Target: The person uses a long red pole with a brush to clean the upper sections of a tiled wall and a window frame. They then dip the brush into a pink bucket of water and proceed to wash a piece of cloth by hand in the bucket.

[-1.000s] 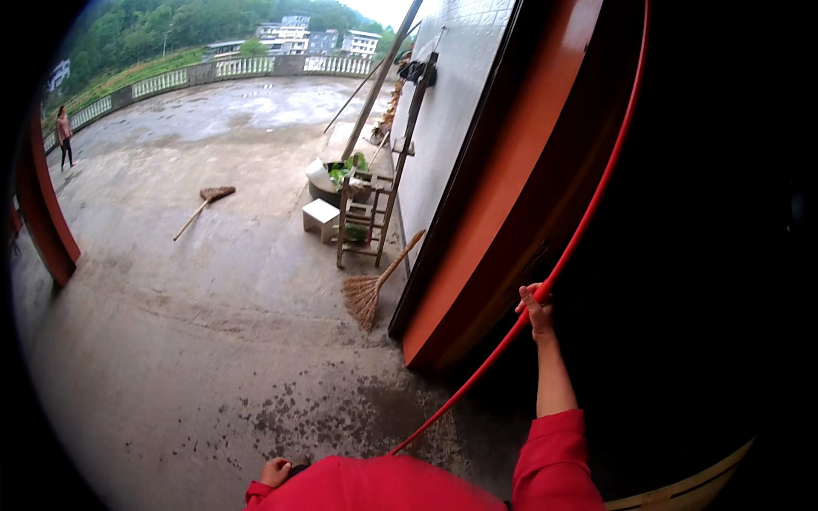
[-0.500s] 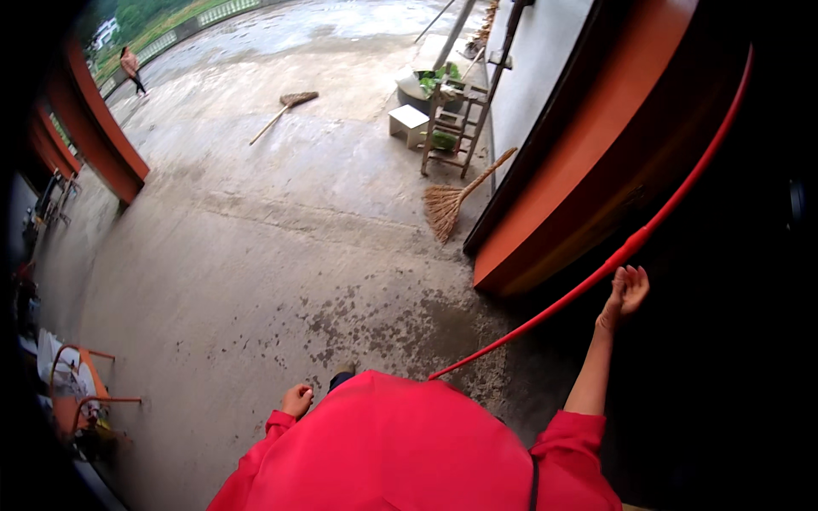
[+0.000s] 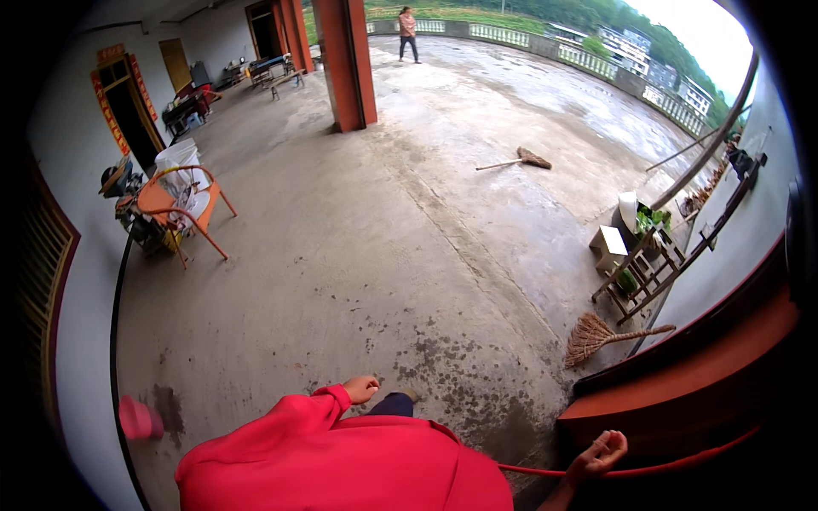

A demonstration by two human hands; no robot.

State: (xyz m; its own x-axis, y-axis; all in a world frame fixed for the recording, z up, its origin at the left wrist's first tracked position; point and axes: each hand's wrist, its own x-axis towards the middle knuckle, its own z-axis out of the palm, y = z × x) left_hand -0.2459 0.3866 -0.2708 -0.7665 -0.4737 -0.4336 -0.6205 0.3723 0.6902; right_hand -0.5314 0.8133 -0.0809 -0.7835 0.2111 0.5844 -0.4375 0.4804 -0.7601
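Note:
My left hand (image 3: 361,389) hangs in front of my red garment (image 3: 341,464), its fingers curled together with nothing seen in them. Low on the right is my right hand (image 3: 598,456), palm turned up and fingers loosely bent, with no object in it. A thin red cord (image 3: 665,468) runs from the garment past the right wrist toward the dark right edge. It passes by the hand without being gripped. Under my left hand, part of a dark trouser leg (image 3: 392,404) and a shoe (image 3: 411,393) show on the concrete floor.
A straw broom (image 3: 592,339) lies by the right doorway, near a wooden ladder-like stand (image 3: 643,281) and a white stool (image 3: 609,247). Another broom (image 3: 532,158) lies farther out. An orange chair (image 3: 192,209) and pink bucket (image 3: 139,418) stand left. A person (image 3: 407,36) walks beyond the pillar (image 3: 345,68).
My view has swung left, bringing in the orange chair, pink bucket and left wall. The brooms and doorway sit farther right. My right hand is lower in view, its fingers more curled.

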